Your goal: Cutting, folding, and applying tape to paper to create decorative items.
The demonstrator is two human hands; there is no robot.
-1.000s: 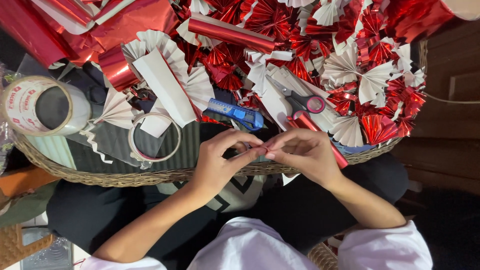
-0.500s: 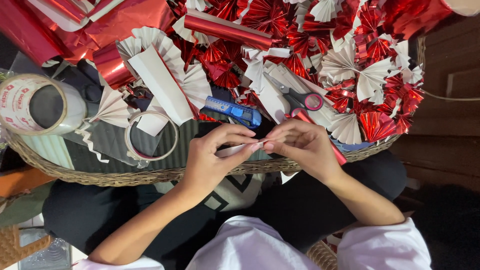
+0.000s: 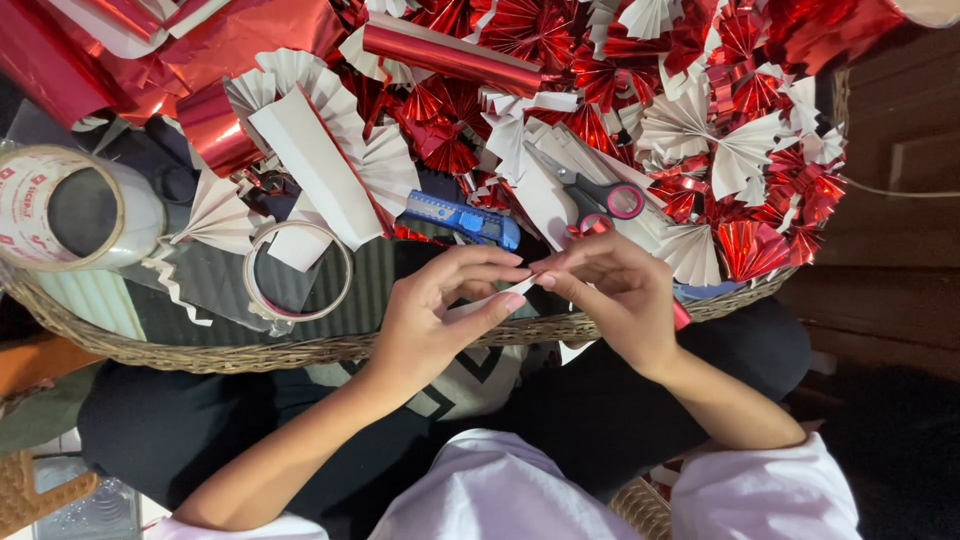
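white paper strip [image 3: 488,298] pinched between both hands | long axis left-right, slightly tilted | left hand [image 3: 435,315] and right hand [image 3: 610,290] fingertips meeting over wicker tray [image 3: 300,350] rim

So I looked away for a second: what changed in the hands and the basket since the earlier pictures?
Very little. The left hand and right hand have kept pinching the same small white paper strip between their fingertips; the fingers only shifted slightly along it. Nothing was picked up or let go. The blue utility knife, scissors, tape rolls and red foil fans in the wicker basket stayed put.
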